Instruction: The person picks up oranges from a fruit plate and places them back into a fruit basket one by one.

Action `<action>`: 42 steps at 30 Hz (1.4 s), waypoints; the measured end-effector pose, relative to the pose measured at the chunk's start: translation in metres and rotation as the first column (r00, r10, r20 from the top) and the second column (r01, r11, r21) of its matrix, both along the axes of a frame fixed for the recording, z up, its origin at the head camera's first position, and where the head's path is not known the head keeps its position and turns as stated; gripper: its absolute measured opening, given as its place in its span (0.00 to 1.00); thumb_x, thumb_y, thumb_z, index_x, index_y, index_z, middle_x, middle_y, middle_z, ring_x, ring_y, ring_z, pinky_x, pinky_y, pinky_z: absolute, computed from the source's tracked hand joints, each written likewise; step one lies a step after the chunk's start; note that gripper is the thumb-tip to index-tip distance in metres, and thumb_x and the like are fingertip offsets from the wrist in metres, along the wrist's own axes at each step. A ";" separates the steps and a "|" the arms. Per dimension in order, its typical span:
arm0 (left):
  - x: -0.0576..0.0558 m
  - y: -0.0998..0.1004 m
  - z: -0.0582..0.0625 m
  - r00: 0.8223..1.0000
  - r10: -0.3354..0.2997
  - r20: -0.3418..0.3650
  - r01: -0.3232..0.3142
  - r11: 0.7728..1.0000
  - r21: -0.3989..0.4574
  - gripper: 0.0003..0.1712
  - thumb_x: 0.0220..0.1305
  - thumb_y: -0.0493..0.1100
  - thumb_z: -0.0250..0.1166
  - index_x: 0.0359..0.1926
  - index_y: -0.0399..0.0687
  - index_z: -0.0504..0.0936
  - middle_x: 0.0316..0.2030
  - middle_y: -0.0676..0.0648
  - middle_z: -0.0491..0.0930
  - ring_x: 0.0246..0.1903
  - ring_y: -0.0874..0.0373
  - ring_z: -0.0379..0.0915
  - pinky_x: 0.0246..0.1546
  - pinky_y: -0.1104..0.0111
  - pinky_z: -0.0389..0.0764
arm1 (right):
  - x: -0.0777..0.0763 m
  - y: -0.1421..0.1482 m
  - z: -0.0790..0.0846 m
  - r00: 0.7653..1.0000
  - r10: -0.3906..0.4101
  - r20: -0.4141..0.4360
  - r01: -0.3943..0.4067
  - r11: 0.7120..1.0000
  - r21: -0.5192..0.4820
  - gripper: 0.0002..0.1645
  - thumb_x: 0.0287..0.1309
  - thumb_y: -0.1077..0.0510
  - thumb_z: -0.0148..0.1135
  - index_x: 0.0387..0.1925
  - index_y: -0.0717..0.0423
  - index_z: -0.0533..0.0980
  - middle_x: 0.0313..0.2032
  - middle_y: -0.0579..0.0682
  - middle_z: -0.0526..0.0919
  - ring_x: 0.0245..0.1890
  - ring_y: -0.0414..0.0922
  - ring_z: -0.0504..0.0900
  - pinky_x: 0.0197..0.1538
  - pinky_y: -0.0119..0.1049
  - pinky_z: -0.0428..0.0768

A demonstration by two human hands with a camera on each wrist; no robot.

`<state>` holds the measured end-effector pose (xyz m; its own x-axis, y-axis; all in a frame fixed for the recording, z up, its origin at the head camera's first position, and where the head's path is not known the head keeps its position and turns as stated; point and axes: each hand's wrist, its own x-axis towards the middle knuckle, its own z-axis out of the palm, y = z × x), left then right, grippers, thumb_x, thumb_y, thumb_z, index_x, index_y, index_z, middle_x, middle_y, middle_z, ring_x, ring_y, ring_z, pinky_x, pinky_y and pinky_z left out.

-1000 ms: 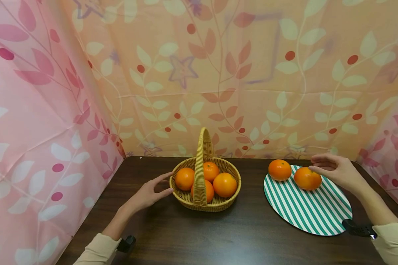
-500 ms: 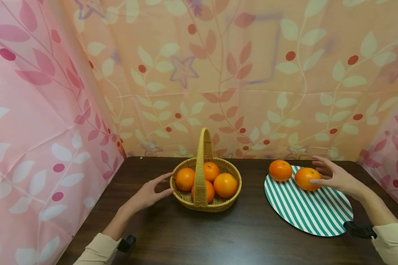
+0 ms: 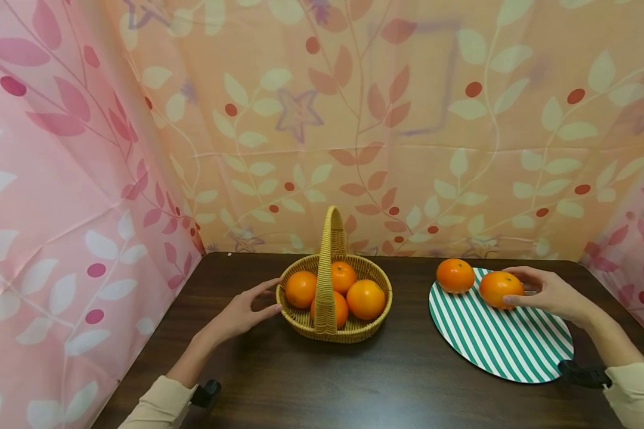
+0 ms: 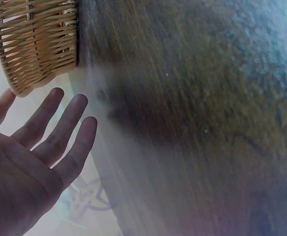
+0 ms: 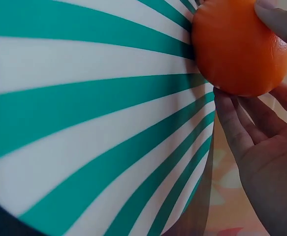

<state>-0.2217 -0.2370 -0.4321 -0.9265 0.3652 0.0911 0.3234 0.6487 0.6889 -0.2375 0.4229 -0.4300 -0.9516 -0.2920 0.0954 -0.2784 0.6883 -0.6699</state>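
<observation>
My left hand (image 3: 240,313) is at the left side of a wicker basket (image 3: 296,322) with an arched handle. Its thumb and index finger touch the rim, while the other fingers (image 4: 74,147) spread out relaxed in the left wrist view. Inside the basket lie several oranges (image 3: 366,300). On the right, my right hand (image 3: 555,296) grips an orange (image 3: 500,290), thumb on the near side and fingers round the back and underneath. That orange is at a round green-and-white striped placemat (image 3: 507,339). Another orange (image 3: 455,275) sits beside it at the placemat's far left edge.
The dark wooden table (image 3: 354,381) carries everything, with the basket left of the placemat. Flowered cloth (image 3: 418,149) hangs behind the table, and pink cloth (image 3: 75,208) hangs at its left side.
My right hand has come down from above the right-hand orange, and its thumb and fingers have closed round it. My left hand has stayed at the basket's rim.
</observation>
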 end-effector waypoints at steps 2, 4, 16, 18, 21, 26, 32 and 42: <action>0.000 0.000 0.000 1.000 0.004 0.003 -0.004 1.000 0.002 0.39 0.68 0.57 0.68 0.76 0.58 0.67 0.60 0.39 0.78 0.64 0.36 0.67 0.62 0.35 0.62 | 0.001 0.001 0.001 1.000 -0.003 -0.003 0.003 1.000 -0.004 0.34 0.64 0.57 0.71 0.66 0.66 0.69 0.57 0.64 0.78 0.48 0.45 0.81 0.45 0.30 0.78; 0.000 0.000 0.000 1.000 0.000 0.003 0.000 1.000 0.003 0.39 0.68 0.57 0.68 0.76 0.57 0.67 0.61 0.39 0.77 0.65 0.36 0.67 0.62 0.34 0.62 | 0.002 0.002 0.002 1.000 -0.005 -0.007 0.005 1.000 -0.009 0.34 0.64 0.57 0.71 0.66 0.66 0.69 0.57 0.64 0.77 0.46 0.39 0.80 0.45 0.28 0.78; 0.001 0.001 0.000 1.000 -0.008 -0.012 0.008 1.000 0.005 0.38 0.69 0.55 0.68 0.75 0.56 0.68 0.59 0.40 0.78 0.64 0.36 0.67 0.61 0.34 0.62 | 0.013 0.006 0.007 0.998 -0.041 -0.057 0.037 0.997 -0.061 0.34 0.64 0.58 0.71 0.67 0.65 0.69 0.57 0.63 0.77 0.47 0.28 0.79 0.43 0.27 0.80; 0.001 0.002 0.000 1.000 -0.006 -0.007 0.006 1.000 0.008 0.38 0.69 0.55 0.68 0.75 0.57 0.68 0.59 0.40 0.79 0.64 0.36 0.67 0.61 0.35 0.63 | 0.015 0.005 0.007 0.997 -0.043 -0.064 0.038 0.996 -0.077 0.34 0.64 0.59 0.71 0.66 0.65 0.69 0.54 0.57 0.79 0.46 0.30 0.80 0.43 0.29 0.81; 0.001 0.002 0.000 1.000 -0.010 -0.009 0.010 1.000 0.011 0.38 0.69 0.55 0.68 0.76 0.57 0.67 0.59 0.41 0.78 0.64 0.36 0.67 0.61 0.35 0.63 | 0.018 0.004 0.007 0.997 -0.036 -0.074 0.028 0.995 -0.097 0.33 0.64 0.60 0.71 0.66 0.65 0.69 0.51 0.47 0.81 0.45 0.33 0.82 0.42 0.31 0.83; 0.001 0.001 0.000 1.000 -0.011 -0.012 0.011 1.000 0.012 0.37 0.69 0.55 0.68 0.75 0.56 0.67 0.59 0.41 0.79 0.65 0.36 0.67 0.61 0.34 0.63 | 0.018 -0.002 0.013 0.994 -0.038 -0.102 0.028 0.994 -0.102 0.34 0.64 0.59 0.71 0.67 0.64 0.69 0.52 0.47 0.80 0.46 0.32 0.82 0.42 0.29 0.82; 0.002 0.001 -0.001 1.000 -0.012 -0.011 0.012 1.000 0.011 0.38 0.69 0.55 0.68 0.76 0.57 0.67 0.59 0.41 0.79 0.65 0.37 0.66 0.62 0.35 0.62 | 0.013 -0.021 0.025 0.991 -0.033 -0.127 0.019 0.994 -0.110 0.34 0.64 0.59 0.71 0.68 0.62 0.69 0.55 0.58 0.78 0.46 0.31 0.80 0.43 0.27 0.81; 0.001 0.000 -0.001 1.000 -0.016 -0.013 0.016 1.000 0.004 0.38 0.70 0.56 0.67 0.76 0.56 0.67 0.59 0.38 0.78 0.63 0.36 0.68 0.61 0.34 0.63 | -0.004 -0.063 0.046 0.988 0.052 -0.146 -0.082 0.974 -0.213 0.34 0.62 0.65 0.71 0.68 0.61 0.71 0.57 0.55 0.76 0.50 0.37 0.81 0.48 0.29 0.81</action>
<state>-0.2211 -0.2371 -0.4328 -0.9193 0.3794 0.1049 0.3428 0.6405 0.6872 -0.2411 0.3595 -0.3841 -0.9037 -0.3121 0.2931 -0.4193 0.5066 -0.7534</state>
